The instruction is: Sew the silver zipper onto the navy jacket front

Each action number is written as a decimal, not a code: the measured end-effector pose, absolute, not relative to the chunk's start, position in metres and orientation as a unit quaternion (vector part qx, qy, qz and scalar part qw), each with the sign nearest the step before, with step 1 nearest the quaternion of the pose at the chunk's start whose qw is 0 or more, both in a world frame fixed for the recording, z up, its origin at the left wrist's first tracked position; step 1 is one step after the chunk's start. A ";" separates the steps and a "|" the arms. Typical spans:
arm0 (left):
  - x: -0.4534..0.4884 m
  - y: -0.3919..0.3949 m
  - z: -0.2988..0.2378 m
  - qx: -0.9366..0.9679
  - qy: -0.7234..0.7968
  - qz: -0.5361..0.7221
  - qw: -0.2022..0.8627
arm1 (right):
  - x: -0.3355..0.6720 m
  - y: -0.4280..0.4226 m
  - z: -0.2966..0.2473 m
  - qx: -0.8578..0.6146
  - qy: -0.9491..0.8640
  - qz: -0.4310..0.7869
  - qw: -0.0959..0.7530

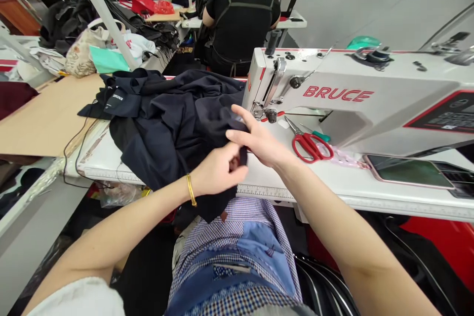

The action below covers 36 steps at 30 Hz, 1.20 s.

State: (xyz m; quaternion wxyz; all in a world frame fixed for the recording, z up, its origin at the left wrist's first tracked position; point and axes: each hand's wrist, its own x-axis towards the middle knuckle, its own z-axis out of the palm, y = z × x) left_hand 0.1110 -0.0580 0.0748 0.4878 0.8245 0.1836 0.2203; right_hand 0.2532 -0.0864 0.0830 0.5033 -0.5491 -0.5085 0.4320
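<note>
A dark navy garment (pixel 159 123) lies bunched on the sewing table, and part of it hangs over the front edge. A printed label (pixel 115 100) shows at its left end. My left hand (pixel 221 169), with a gold bangle at the wrist, is closed on the garment's right edge, fingers curled under and partly hidden. My right hand (pixel 257 139) grips the same edge just above, thumb and forefinger reaching over the cloth. Both hands are almost touching, in front of the needle end of the white sewing machine (pixel 348 79). The cloth by the fingertips is slightly blurred.
Red-handled scissors (pixel 312 147) and a green-handled tool (pixel 320 136) lie under the machine arm. To the right rests a phone (pixel 409 170). A ruler strip (pixel 262 190) runs along the table's front edge. A person in black (pixel 246 15) sits ahead, back turned.
</note>
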 end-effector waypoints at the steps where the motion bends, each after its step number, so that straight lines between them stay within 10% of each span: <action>1: 0.112 -0.061 0.073 0.846 0.142 0.193 0.476 | 0.257 -0.092 0.085 -0.564 -0.519 0.392 0.509; 8: 0.065 0.000 0.010 0.955 0.236 0.049 0.172 | 0.329 -0.177 0.049 -0.628 -0.644 0.148 0.411; 17: 0.007 0.031 -0.006 0.963 0.266 -0.051 -0.005 | 0.333 -0.212 0.022 -0.712 -0.702 -0.019 0.001; 23: 0.017 0.032 -0.006 0.963 0.265 -0.047 -0.005 | 0.236 -0.166 0.058 -0.552 -0.821 -0.030 0.144; 36: -0.013 0.089 -0.008 0.962 0.258 -0.086 0.035 | 0.216 -0.113 0.000 -0.499 -0.860 0.078 0.078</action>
